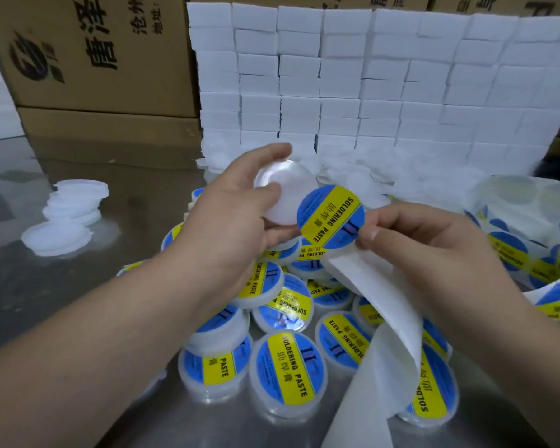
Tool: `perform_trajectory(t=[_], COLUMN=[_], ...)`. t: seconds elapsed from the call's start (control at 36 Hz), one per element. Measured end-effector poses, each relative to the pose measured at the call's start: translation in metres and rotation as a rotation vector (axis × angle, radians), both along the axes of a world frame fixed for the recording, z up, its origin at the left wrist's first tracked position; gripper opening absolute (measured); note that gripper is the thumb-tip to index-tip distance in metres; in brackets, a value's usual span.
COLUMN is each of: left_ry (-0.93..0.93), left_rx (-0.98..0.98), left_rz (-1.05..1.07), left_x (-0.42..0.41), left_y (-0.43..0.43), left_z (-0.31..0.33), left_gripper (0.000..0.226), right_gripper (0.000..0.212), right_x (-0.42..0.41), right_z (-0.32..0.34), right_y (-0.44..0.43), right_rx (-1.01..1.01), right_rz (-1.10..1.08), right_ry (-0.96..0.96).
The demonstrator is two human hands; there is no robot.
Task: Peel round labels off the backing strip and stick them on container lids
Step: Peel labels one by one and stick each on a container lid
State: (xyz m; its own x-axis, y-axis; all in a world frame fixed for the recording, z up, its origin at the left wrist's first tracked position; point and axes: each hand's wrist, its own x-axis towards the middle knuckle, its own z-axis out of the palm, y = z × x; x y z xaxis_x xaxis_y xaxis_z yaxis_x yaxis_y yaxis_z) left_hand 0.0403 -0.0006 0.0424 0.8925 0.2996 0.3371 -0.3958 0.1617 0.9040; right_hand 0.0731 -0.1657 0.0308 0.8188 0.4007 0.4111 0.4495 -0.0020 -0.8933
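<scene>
Head view shows the left hand (236, 218) gripping a bare lid (280, 195) above the table's middle; the right hand (430, 250) pinches a peeled label (331, 216) by its edge, touching the lid's rim; next, I judge, center and press it.

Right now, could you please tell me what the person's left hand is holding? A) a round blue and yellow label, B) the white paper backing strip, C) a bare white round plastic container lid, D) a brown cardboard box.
C: the left hand grips a bare white round plastic container lid with no label on it, while the right hand pinches the round blue and yellow label beside it.
</scene>
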Motion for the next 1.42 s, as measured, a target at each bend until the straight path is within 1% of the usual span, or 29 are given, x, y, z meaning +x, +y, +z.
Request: perform_trajectory(t=[0.03,0.11,0.19,0.28,0.36,0.42,0.47,0.83,1.0,1.06,1.17,1.25,1.42], left_ry=[0.001,-0.019,-0.033,-0.047,-0.068,-0.070,-0.076,-0.123,-0.131,-0.131,-0.115,-0.109,-0.213], left_rx=[-0.017,-0.072,-0.061,-0.027,-0.004,0.004,0.018,0.110,0.108,0.114,0.140,0.163,0.240], left_rz=[-0.034,-0.137,-0.203,-0.234,-0.254,-0.270,-0.274,-0.226,-0.214,-0.200,-0.175,-0.153,-0.008], left_x=[-0.001,-0.002,-0.003,-0.004,-0.004,-0.004,-0.004,-0.003,-0.003,-0.002,-0.003,-0.004,-0.011], left_y=[-0.001,-0.003,-0.003,-0.003,-0.004,-0.004,-0.003,-0.004,-0.005,-0.005,-0.006,-0.008,-0.014], left_z=[0.000,-0.001,-0.002,-0.003,-0.004,-0.005,-0.007,-0.011,-0.011,-0.011,-0.012,-0.011,-0.009], left_gripper=[0.040,0.033,0.033,0.034,0.025,0.027,0.024,0.033,0.030,0.028,0.043,0.046,0.045], right_gripper=[0.015,0.007,0.012,0.015,0.017,0.018,0.018,0.022,0.021,0.020,0.020,0.017,0.024], right_x=[-0.001,-0.001,-0.001,-0.002,-0.002,-0.002,-0.001,0.000,-0.003,-0.002,0.000,0.000,-0.002], right_z=[0.000,0.000,0.001,0.001,0.001,0.002,0.001,0.001,0.003,0.003,0.001,0.002,0.002], right_y=[0.000,0.000,0.001,0.000,0.000,0.000,0.000,0.000,0.000,-0.001,-0.001,-0.001,0.003], right_rx=[-0.008,-0.015,-0.009,-0.004,-0.010,-0.010,-0.026,-0.045,-0.038,-0.042,-0.030,-0.049,-0.071], right_rz=[0.022,0.065,0.081,0.090,0.116,0.118,0.117,0.118,0.193,0.177,0.125,0.115,0.014], right_ry=[-0.001,0.020,0.033,0.042,0.055,0.068,0.066,0.067,0.064,0.070,0.084,0.093,0.017])
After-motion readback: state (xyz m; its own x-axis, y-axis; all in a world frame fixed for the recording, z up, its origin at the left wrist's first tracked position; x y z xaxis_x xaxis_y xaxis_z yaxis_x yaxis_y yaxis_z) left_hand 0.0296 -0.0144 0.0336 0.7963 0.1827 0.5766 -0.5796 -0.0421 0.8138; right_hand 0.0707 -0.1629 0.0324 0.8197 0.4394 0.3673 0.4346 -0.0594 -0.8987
